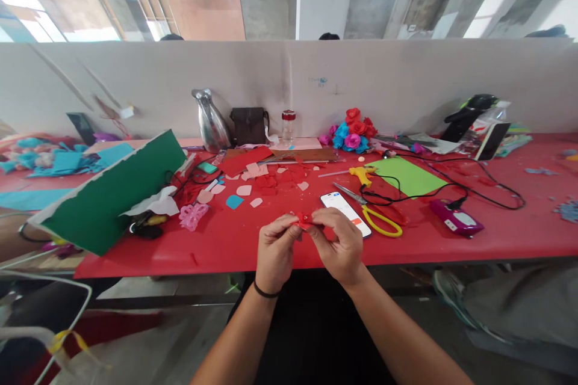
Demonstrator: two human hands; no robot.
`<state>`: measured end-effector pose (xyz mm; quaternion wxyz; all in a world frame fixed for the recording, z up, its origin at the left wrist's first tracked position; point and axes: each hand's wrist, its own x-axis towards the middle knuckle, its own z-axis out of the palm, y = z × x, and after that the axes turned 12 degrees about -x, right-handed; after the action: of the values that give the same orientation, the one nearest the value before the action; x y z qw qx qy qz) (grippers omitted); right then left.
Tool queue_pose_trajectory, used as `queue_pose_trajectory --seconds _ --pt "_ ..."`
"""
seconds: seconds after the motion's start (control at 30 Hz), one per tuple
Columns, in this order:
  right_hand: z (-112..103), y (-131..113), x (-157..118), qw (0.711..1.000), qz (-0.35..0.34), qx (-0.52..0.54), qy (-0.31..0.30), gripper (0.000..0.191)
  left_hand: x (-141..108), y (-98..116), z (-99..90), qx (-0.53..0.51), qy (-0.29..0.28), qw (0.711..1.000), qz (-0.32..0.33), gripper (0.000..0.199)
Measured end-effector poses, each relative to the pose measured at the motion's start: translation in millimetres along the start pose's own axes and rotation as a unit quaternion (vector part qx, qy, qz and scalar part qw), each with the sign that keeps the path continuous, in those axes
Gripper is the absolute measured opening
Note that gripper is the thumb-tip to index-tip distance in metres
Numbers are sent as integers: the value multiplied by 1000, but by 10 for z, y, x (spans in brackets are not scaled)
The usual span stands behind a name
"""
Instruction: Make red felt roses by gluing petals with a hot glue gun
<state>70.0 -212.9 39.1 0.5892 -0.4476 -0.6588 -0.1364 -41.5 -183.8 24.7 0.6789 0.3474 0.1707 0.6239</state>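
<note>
A small red paper piece [304, 221] is pinched between both hands, above the front edge of the red table [217, 249]. My left hand [277, 248], with a dark band at the wrist, grips its left side with thumb and forefinger. On the right side, my right hand [338, 243] holds it the same way. Just behind my right hand lies a phone [345, 212] with a lit screen. Scissors with yellow handles [383, 224] rest right of the phone. The fingers cover much of the red piece, so its exact shape is hard to make out.
A green board [121, 192] leans at the left. Pink and red paper petals [244, 190] lie behind my hands. A yellow glue gun [361, 175], light green sheet [409, 175] and purple power box [456, 218] are at the right. Paper flowers [354, 132], a silver jug [211, 123] and a jar [288, 125] stand behind.
</note>
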Motion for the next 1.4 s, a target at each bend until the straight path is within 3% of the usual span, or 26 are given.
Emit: queue_pose_trajectory --seconds 0.5,0.57,0.7,0.8,0.97,1.23,1.4 --pt "-131 -27 -67 986 -147 -76 37 33 -15 43 18 -24 19 999 -21 20" --pt "-106 -63 -49 991 -113 -63 30 31 -14 45 36 -35 27 999 -20 20" --pt "12 -89 -2 999 51 -14 0 23 3 23 72 -41 67 996 -35 22" --pt "72 -31 -5 993 117 1 -12 19 16 15 84 -22 99 993 -66 22" --pt "63 87 -21 987 153 -11 -52 22 17 37 93 9 115 985 -128 26" --pt "73 128 31 990 121 -58 -51 8 33 2 75 70 105 985 -116 32" --pt "11 169 64 977 209 -46 -10 9 53 -29 28 79 124 982 -121 34"
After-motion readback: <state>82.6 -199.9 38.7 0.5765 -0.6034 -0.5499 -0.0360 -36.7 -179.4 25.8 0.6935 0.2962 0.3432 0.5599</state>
